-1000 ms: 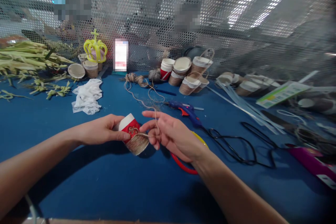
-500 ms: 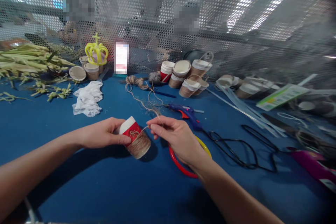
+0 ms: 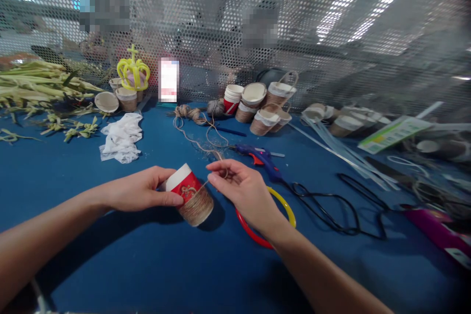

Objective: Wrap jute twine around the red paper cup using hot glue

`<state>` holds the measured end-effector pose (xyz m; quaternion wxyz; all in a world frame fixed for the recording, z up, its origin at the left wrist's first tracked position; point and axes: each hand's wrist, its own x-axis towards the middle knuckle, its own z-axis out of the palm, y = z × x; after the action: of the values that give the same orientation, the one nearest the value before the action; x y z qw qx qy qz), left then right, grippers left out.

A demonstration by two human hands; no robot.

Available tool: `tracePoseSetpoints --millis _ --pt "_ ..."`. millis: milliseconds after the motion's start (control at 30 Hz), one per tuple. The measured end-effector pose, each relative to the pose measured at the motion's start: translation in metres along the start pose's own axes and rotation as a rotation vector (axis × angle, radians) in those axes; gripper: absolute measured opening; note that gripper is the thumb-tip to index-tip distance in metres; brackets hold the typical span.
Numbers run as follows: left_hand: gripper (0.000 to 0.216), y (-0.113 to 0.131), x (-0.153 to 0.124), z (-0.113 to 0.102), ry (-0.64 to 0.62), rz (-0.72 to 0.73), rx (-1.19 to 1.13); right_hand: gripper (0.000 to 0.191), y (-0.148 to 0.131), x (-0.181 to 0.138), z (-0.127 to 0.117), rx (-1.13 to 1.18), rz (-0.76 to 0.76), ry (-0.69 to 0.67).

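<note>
My left hand is closed around the upper part of a red and white paper cup, which lies tilted with its base toward the lower right. Brown twine is wound around the lower half of the cup. From the windings the strand runs up to my right hand, whose thumb and fingers are closed on it just right of the cup. Beyond that hand the twine trails back across the table to a loose ball of twine. A red and yellow ring lies partly hidden under my right wrist.
A blue glue gun with a black cord lies beyond my right hand. Several twine-wrapped cups stand behind it. Clear glue sticks lie at the right. A crumpled white cloth, a yellow crown and plant stalks are at the left.
The cup has tipped slightly and moved a little down and right. My right hand's fingers have shifted along the twine and loosened somewhat, with the strand looping over them.
</note>
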<state>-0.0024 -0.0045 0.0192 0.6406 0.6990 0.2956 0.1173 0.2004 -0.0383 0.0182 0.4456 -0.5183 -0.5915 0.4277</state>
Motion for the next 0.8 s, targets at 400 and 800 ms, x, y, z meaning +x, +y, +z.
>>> tracePoseSetpoints --millis 400,800 --pt "0.021 -0.0035 -0.0016 0.0007 -0.003 0.029 0.004 0.012 0.0011 -0.0017 0.0020 -0.025 -0.001 -0.034" --pt "0.020 -0.0048 -0.0009 0.0011 0.004 0.074 0.072 0.016 0.0020 -0.0019 0.0040 -0.030 0.008 -0.054"
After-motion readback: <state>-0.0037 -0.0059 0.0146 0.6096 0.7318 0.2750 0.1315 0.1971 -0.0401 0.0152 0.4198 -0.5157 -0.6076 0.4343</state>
